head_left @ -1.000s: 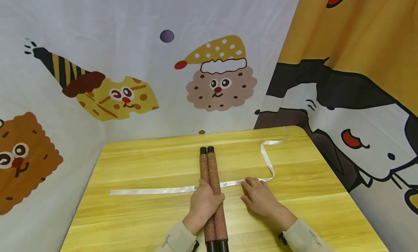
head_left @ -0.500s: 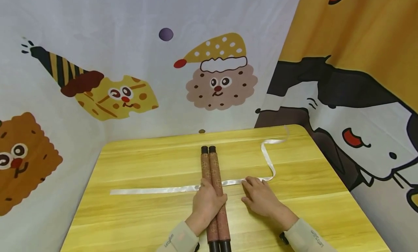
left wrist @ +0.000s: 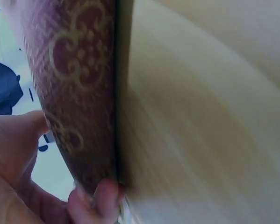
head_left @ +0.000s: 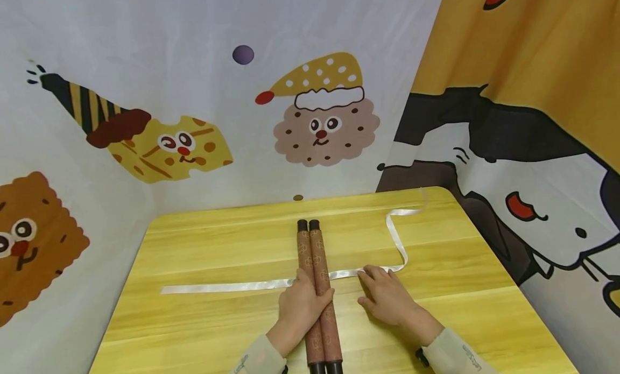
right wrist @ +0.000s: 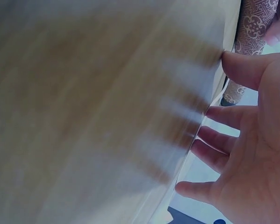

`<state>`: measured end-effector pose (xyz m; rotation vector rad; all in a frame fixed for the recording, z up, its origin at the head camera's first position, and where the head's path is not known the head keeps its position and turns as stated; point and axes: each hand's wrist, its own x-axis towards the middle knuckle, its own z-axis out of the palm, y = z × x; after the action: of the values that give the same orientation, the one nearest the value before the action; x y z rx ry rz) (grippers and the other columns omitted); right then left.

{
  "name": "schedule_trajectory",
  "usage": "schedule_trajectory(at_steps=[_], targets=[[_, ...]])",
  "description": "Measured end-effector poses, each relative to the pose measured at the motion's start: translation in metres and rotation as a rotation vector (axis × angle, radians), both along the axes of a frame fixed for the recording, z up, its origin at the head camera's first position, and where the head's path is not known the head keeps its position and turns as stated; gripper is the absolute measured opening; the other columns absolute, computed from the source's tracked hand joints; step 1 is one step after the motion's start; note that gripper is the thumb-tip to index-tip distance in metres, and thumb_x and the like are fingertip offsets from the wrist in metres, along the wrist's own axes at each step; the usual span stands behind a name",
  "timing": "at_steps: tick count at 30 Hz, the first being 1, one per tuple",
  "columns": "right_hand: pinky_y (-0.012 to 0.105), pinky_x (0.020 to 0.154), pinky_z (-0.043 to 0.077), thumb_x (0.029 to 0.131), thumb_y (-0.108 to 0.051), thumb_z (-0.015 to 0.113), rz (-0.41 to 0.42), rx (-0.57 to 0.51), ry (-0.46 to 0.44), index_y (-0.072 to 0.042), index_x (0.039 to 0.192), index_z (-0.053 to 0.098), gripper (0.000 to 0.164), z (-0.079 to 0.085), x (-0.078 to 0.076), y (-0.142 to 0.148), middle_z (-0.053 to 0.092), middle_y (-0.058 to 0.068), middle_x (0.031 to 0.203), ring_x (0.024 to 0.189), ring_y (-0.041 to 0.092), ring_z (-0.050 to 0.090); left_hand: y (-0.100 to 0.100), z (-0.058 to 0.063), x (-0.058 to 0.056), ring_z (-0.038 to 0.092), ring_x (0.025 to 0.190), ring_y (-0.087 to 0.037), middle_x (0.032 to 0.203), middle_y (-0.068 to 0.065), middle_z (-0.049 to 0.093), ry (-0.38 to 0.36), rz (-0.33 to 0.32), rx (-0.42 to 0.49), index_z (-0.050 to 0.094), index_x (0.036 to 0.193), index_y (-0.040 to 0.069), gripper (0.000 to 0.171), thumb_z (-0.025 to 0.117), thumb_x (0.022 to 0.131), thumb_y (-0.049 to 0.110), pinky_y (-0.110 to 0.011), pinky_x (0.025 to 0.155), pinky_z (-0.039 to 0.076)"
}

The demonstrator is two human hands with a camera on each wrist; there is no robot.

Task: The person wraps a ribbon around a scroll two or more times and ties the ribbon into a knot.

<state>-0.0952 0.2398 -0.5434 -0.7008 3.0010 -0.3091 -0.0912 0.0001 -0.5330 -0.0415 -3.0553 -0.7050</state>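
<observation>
Two slim rolled scrolls with brown patterned covers and black end knobs lie side by side at mid-table: the left scroll (head_left: 303, 250) and the right scroll (head_left: 319, 253). My left hand (head_left: 298, 304) grips both around their middle, thumb over the right one. A patterned roll (left wrist: 83, 60) fills much of the left wrist view, with fingers curled at its underside. Crosswise beneath the scrolls runs a flat white satin ribbon (head_left: 227, 288). My right hand (head_left: 389, 298) is to their right, its spread fingertips resting at the ribbon and tabletop. The right wrist view shows its fingers (right wrist: 210, 192) fairly straight.
The wood-grain table (head_left: 203, 325) has rounded back corners. On the right, the ribbon's loose length bends back toward the far edge. A cartoon-printed white curtain (head_left: 194, 67) hangs behind, and a yellow and white one (head_left: 542, 115) stands along the right.
The scrolls have shifted very slightly to the right under my left hand. My right hand stays in place at the ribbon. The head view tilts a little.
</observation>
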Motion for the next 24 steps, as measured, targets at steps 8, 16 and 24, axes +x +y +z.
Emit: schedule_trajectory(at_steps=[8,16,24], targets=[[0.064,0.102,0.027,0.088,-0.047,0.060,0.003,-0.008,-0.011,-0.007,0.140,0.043,0.067,0.000,0.000,0.001,0.042,0.014,0.140,0.128,0.027,0.032,-0.026,0.002,-0.008,0.051,0.053,-0.019,0.070,-0.007,0.054,0.191,-0.084,0.013,0.063,0.093,0.001,0.032,0.053,0.090,0.030,-0.032,0.036,0.040],[0.064,0.101,0.027,0.088,-0.047,0.059,0.013,-0.004,-0.008,-0.007,0.141,0.042,0.068,-0.001,0.000,0.000,0.042,0.015,0.141,0.128,0.027,0.031,-0.053,-0.007,-0.018,0.054,0.068,-0.019,0.091,-0.010,0.058,0.187,-0.182,0.035,0.063,0.108,-0.002,0.033,0.057,0.079,0.011,-0.028,0.043,0.045],[0.065,0.101,0.027,0.088,-0.047,0.059,0.015,-0.002,-0.006,-0.008,0.141,0.043,0.068,0.000,0.001,0.000,0.042,0.015,0.140,0.128,0.027,0.032,-0.067,-0.010,-0.025,0.054,0.069,-0.021,0.085,-0.008,0.056,0.106,-0.240,-0.004,0.067,0.100,0.001,0.026,0.066,0.080,0.017,-0.033,0.047,0.047]])
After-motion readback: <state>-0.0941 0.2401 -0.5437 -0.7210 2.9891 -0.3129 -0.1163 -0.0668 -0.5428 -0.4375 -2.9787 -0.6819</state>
